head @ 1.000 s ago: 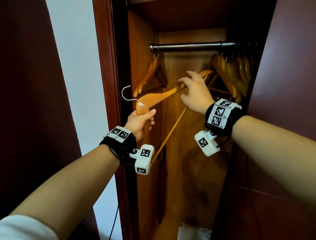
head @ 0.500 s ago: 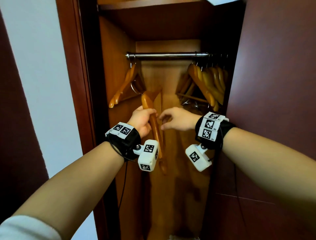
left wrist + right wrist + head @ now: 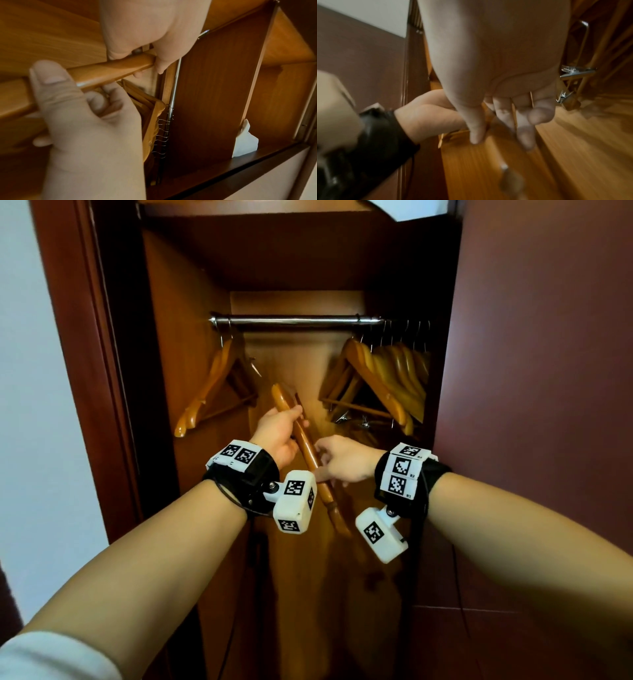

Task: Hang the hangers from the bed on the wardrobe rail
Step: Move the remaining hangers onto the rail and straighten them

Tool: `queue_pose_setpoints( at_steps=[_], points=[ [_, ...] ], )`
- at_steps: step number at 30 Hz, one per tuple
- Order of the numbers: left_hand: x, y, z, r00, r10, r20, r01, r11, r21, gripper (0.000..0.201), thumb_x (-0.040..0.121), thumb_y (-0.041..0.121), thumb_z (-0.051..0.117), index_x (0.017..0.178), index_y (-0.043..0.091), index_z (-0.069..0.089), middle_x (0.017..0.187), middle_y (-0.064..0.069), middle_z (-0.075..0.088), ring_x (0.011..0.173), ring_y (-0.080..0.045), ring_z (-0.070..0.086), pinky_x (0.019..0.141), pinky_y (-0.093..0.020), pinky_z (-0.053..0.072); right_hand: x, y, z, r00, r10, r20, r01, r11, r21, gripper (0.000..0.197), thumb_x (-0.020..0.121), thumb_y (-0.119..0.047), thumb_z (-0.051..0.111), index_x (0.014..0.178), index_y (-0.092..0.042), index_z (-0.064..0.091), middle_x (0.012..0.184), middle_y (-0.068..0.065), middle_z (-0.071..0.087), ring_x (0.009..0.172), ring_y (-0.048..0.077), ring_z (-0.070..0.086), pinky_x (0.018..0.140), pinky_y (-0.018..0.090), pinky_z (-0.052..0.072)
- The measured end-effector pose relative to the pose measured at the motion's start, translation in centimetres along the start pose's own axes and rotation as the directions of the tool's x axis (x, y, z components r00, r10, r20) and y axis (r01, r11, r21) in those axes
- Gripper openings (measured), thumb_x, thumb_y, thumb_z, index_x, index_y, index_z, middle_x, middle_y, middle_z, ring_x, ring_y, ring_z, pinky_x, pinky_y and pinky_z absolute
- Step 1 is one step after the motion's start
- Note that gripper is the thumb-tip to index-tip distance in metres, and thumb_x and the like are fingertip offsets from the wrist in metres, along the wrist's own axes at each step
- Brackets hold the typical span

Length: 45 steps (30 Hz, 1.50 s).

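Observation:
A wooden hanger (image 3: 303,445) stands steeply tilted in front of the open wardrobe, below the metal rail (image 3: 294,320). My left hand (image 3: 291,426) grips its upper arm, thumb laid over the wood (image 3: 102,71). My right hand (image 3: 322,463) pinches the same hanger lower down, near its middle; in the left wrist view its fingers and thumb (image 3: 142,60) straddle the wood by the hook's base. The hook itself is hidden. One hanger (image 3: 209,395) hangs at the rail's left end, and several hangers (image 3: 390,378) are bunched at the right end.
The wardrobe's dark red door (image 3: 548,405) stands close on the right, and its frame (image 3: 102,371) on the left beside a white wall. Metal clips (image 3: 573,73) dangle from the right-hand hangers. A white object (image 3: 245,140) lies on the shelf above the rail.
The hanger swung from nearly level and high to steeply upright and lower. My right hand came down from its far tip to its middle. The view moved closer to the wardrobe.

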State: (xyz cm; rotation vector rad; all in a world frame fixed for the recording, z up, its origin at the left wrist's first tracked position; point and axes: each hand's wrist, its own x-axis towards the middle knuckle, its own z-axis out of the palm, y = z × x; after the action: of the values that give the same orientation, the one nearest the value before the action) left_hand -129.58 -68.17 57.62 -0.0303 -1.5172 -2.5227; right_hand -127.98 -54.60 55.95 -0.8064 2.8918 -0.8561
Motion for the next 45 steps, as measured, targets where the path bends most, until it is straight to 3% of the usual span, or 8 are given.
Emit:
queue_pose_setpoints(
  at_steps=[7,11,17,22,28,33,39,45],
  points=[
    [1.8,2.4,-0.8,0.991,0.059,0.122,-0.077,0.985,0.152,0.023,0.095,0.002,0.045,0.084,0.021,0.052,0.071,-0.001,0.046,0.069,-0.017,0.050,0.065,-0.031,0.044,2.8,-1.8,-0.9,0.996,0.044,-0.081,-0.005,0.899,0.437,0.023,0.095,-0.008,0.062,0.117,-0.003,0.055,0.085,0.015,0.064,0.062,0.022,0.060,0.045,0.023,0.050],
    [2.0,4.2,-1.7,0.986,0.102,0.132,-0.134,0.957,0.258,0.024,0.092,0.001,0.045,0.107,0.016,0.055,0.073,0.000,0.047,0.065,-0.014,0.046,0.048,-0.021,0.041,5.5,-4.2,-1.4,0.986,0.089,-0.139,0.000,0.842,0.539,0.019,0.095,-0.008,0.062,0.113,-0.001,0.060,0.081,0.015,0.061,0.058,0.019,0.057,0.041,0.020,0.049],
    [2.2,6.7,-4.1,0.982,0.144,0.123,-0.179,0.918,0.355,0.051,0.089,0.001,0.050,0.137,0.018,0.052,0.097,-0.006,0.059,0.085,-0.017,0.056,0.070,-0.030,0.047,9.6,-6.9,-2.2,0.966,0.154,-0.208,0.006,0.791,0.612,0.028,0.095,-0.008,0.063,0.121,0.002,0.060,0.075,0.013,0.062,0.043,0.010,0.056,0.037,0.018,0.047],
    [2.8,8.4,-6.1,0.976,0.177,0.128,-0.215,0.886,0.411,0.047,0.090,0.003,0.054,0.135,0.016,0.055,0.105,0.000,0.061,0.110,-0.019,0.055,0.093,-0.037,0.049,12.6,-8.5,-2.2,0.959,0.192,-0.210,-0.015,0.772,0.635,0.008,0.094,-0.011,0.065,0.088,-0.008,0.060,0.057,0.004,0.059,0.044,0.009,0.053,0.035,0.017,0.043],
    [3.6,9.5,-8.0,0.958,0.243,0.151,-0.285,0.846,0.451,0.051,0.090,0.011,0.067,0.138,0.012,0.051,0.096,0.005,0.062,0.086,-0.011,0.058,0.078,-0.024,0.049,16.2,-10.7,-1.5,0.957,0.229,-0.176,-0.081,0.799,0.596,0.022,0.096,-0.015,0.060,0.113,-0.001,0.063,0.099,0.016,0.057,0.072,0.018,0.053,0.035,0.016,0.042],
    [4.0,9.5,-8.8,0.945,0.275,0.175,-0.326,0.803,0.499,0.056,0.089,0.001,0.062,0.143,0.008,0.046,0.136,-0.007,0.056,0.118,-0.020,0.057,0.088,-0.025,0.048,17.8,-10.9,-1.3,0.942,0.236,-0.237,-0.051,0.802,0.595,0.009,0.094,-0.013,0.062,0.100,-0.006,0.063,0.075,0.009,0.057,0.053,0.014,0.049,0.034,0.017,0.041],
    [4.8,9.8,-9.2,0.927,0.312,0.208,-0.375,0.742,0.556,0.062,0.084,-0.008,0.060,0.143,0.007,0.046,0.138,-0.008,0.054,0.118,-0.016,0.055,0.083,-0.016,0.049,19.3,-11.3,-1.3,0.939,0.277,-0.204,-0.103,0.793,0.601,0.009,0.093,-0.011,0.060,0.086,-0.010,0.065,0.065,0.006,0.055,0.034,0.010,0.049,0.034,0.016,0.042],
    [5.0,9.8,-9.1,0.929,0.311,0.200,-0.367,0.715,0.595,0.063,0.083,-0.015,0.055,0.142,0.005,0.046,0.139,-0.013,0.052,0.126,-0.022,0.053,0.080,-0.015,0.048,19.8,-11.5,-0.7,0.935,0.267,-0.233,-0.079,0.798,0.598,0.020,0.091,-0.003,0.056,0.078,-0.014,0.066,0.064,0.007,0.061,0.034,0.013,0.051,0.037,0.018,0.043]
  ],
)
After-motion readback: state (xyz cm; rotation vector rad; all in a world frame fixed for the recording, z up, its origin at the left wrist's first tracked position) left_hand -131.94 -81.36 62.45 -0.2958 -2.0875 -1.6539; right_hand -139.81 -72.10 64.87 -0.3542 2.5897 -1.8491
